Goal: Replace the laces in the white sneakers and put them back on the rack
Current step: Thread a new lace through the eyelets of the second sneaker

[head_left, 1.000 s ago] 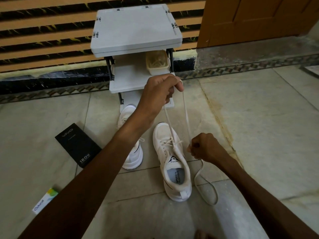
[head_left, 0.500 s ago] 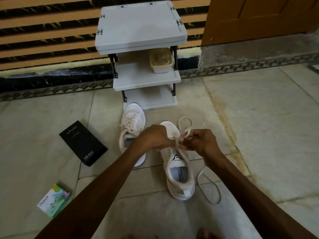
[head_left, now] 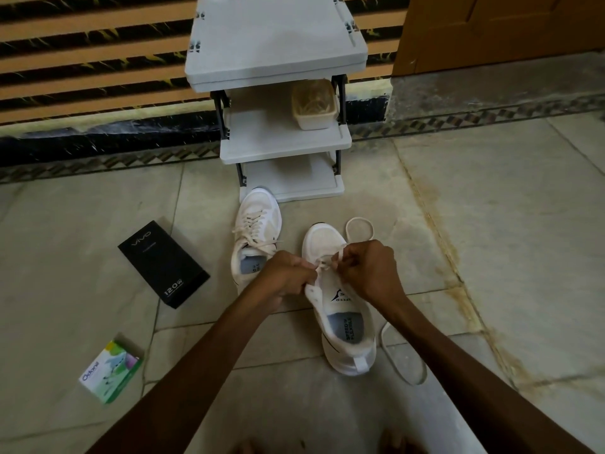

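White lace (head_left: 325, 264) runs between my two hands. From my seat I see the left hand (head_left: 288, 276) curled and pinching it at the eyelets. The right hand (head_left: 370, 270) is curled as well and pinches the same lace just across from the left.

Directly under both hands lies one white sneaker (head_left: 347, 329) on the tiled floor (head_left: 491, 224), with its heel toward me and its toe pointing away. Just beyond the right hand, a loop of lace lies on the floor beside the toe. Nearer me, to the right of the right forearm, more lace trails in a long loop past the heel.

Just left of the left hand stands the second sneaker (head_left: 257, 231), already laced. Its toe is right up at the foot of the rack (head_left: 278, 40), though I cannot tell whether they touch. The grey rack stands beyond both hands against the wall, with a pale tub (head_left: 314, 104) on its middle shelf.

Well left of the left hand lies a black box (head_left: 163, 263). Nearer me than that is a small green and white box (head_left: 111, 371).
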A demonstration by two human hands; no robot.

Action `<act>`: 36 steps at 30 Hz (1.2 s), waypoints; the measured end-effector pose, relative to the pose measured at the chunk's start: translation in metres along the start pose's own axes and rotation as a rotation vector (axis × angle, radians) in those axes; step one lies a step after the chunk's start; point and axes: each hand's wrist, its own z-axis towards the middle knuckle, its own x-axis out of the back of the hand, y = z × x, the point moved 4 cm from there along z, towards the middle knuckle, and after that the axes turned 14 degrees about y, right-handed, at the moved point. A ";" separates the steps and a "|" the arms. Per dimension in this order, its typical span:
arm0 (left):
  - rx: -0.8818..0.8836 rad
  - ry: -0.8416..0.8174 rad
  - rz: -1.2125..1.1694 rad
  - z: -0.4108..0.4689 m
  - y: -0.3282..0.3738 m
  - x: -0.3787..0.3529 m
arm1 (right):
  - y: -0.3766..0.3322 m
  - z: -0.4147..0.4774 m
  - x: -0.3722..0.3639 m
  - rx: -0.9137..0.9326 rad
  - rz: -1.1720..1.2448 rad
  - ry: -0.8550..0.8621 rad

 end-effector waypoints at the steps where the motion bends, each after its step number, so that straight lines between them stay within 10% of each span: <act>1: 0.014 -0.013 -0.023 0.001 -0.001 0.000 | -0.004 -0.001 -0.001 0.048 -0.065 -0.016; 7: 0.046 -0.014 -0.073 0.004 -0.004 -0.002 | -0.018 -0.009 -0.022 0.268 -0.352 -0.013; 25: 0.047 -0.002 -0.141 0.008 -0.012 -0.006 | -0.013 -0.028 -0.028 0.154 -0.544 0.148; 36: -0.205 0.020 0.095 0.006 -0.004 -0.004 | -0.005 -0.022 -0.028 0.002 -0.227 0.098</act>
